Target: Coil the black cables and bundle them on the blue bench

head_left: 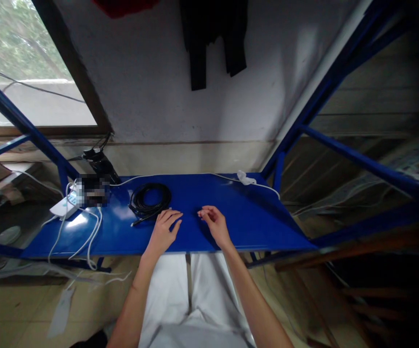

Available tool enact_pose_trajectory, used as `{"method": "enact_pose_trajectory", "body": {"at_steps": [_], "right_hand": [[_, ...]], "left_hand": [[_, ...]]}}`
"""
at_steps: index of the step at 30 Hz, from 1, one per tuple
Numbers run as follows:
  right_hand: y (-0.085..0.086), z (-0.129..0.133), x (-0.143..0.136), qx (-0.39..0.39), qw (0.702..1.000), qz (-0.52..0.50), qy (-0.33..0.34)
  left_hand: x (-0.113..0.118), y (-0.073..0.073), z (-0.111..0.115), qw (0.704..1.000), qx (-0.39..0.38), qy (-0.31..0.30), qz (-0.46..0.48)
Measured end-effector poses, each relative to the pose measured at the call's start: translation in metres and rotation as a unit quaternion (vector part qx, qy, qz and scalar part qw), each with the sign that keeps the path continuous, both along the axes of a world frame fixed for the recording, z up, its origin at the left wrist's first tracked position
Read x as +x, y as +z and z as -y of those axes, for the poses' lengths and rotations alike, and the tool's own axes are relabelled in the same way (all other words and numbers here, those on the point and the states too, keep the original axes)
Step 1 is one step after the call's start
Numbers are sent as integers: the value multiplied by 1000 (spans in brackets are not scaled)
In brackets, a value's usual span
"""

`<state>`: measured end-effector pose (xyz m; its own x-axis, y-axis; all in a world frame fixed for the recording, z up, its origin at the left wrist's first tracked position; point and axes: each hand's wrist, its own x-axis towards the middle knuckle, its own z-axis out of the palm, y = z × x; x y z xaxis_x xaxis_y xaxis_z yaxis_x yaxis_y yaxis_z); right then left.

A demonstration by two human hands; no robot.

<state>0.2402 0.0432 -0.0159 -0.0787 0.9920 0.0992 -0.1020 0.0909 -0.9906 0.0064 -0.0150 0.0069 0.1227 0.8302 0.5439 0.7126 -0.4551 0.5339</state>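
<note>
A coil of black cable (pixel 150 200) lies on the blue tabletop (pixel 227 198), left of the middle. My left hand (pixel 166 231) hovers by the coil's near right side, its thumb held apart from the fingers and nothing visible in its grasp. To the right of it, my right hand (pixel 215 223) is over the table with fingers curled and the tips close to the thumb. Whether anything small sits in that pinch cannot be made out. One light-tipped end of the cable points left at the coil's near side.
At the table's left end are a white power strip (pixel 64 207) and loose white cords (pixel 94 232). A black upright object (pixel 102 164) stands behind them. A crumpled white piece (pixel 246 179) lies at the back right. Blue frame posts (pixel 278 171) flank the table.
</note>
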Motion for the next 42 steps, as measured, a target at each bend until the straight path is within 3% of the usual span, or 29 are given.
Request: {"method": "enact_pose_trajectory", "body": {"at_steps": [6,9,12,30,42], "right_hand": [[1,1,0,4,1000,-4,-7],[-1,2,-1,8,1000,-2,-6],[-2,2,-2,5,1000,-6,-7],[-1,2,0,-14,999,-31,-2],[0,1,-1,-7,999,-50,-1]], "left_hand": [[-77,6,3,988,-46,108,-100],[-111,7,2,984,-87,91,-127],[-128,4,-1,986,-89,67,-125],[-119,8,3,986,37,23,-161],[-110,14,-3,988,28,49,-147]]}}
